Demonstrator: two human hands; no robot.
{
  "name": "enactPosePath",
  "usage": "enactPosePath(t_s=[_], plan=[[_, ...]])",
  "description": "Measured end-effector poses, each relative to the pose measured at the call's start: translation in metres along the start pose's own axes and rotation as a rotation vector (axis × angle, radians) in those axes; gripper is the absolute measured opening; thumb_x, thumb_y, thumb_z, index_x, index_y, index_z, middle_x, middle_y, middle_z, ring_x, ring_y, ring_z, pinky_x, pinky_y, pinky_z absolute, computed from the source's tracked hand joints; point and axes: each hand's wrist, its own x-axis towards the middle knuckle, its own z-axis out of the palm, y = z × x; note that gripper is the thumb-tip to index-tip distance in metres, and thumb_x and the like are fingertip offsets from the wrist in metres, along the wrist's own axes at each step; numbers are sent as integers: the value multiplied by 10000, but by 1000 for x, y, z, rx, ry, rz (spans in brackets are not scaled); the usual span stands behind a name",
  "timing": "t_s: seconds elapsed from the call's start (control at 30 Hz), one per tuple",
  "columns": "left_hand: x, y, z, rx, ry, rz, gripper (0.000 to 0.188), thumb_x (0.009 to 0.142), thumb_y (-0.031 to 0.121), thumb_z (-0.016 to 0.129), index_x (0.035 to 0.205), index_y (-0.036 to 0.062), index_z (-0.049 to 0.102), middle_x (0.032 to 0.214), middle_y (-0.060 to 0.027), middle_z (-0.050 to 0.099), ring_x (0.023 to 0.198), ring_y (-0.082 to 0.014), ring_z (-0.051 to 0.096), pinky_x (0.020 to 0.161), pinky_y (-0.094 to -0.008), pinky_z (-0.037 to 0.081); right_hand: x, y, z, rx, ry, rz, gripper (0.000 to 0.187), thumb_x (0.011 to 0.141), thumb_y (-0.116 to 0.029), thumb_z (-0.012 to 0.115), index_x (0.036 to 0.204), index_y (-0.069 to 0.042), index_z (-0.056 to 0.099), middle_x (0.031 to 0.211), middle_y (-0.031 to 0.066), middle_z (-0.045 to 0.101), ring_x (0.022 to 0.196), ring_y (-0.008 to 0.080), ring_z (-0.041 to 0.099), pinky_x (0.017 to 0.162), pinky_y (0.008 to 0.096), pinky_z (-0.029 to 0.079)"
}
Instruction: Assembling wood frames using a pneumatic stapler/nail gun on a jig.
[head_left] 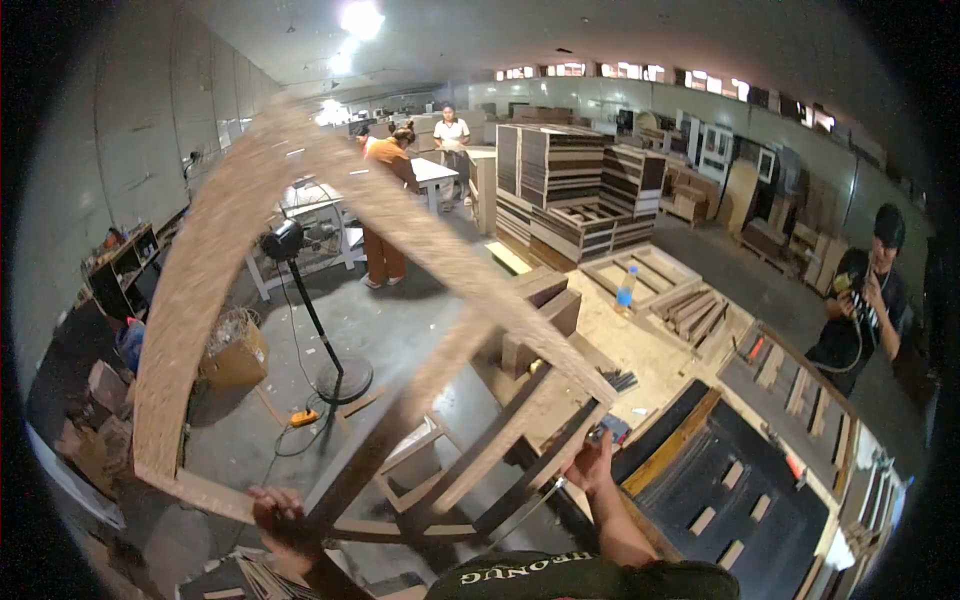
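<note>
L hand (280,515) is gripping lower rail (215,497) of 1 big wood frame (192,300), slanting above floor (400,330); R hand (590,465), well apart, is holding a blue-grey tool (612,429) (type unclear) nr frame's rt corner. Cardboard box (240,365) is holding a pale tangle, contents unclear. 1 bottle (626,288) w/ blue lower half is standing on bench (660,362). Pale lettering (528,570) is running across dark shirt (590,582). Frame's rt corner is overlapping bench edge in view.
</note>
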Motion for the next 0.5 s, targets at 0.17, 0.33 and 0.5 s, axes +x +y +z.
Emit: enactPosePath(t_s=[0.17,0.33,0.5], plan=[[-8,54,0,-17,-190,47,424,895,346,574,1134,12,465,651,2,393,598,-103,395,631,-264,381,25,4,37,164,6,85,887,700,-813,471,1166,-64,565,1092,123,625,1033,275,576,915,452,431],[48,126,4,107,-333,-71,532,932,350,504,1327,11,392,1143,-150,561,1100,-203,516,942,-335,407,17,58,68,244,-74,221,672,867,-694,318,1123,-126,570,1040,66,599,971,264,550,904,454,418],[-19,34,-130,829,-185,-42,480,928,360,441,1225,-12,505,1070,-112,572,965,-251,506,866,-430,418,3,59,107,367,-227,372,686,916,-646,237,1163,-71,517,1029,83,584,964,245,560,896,414,438]])
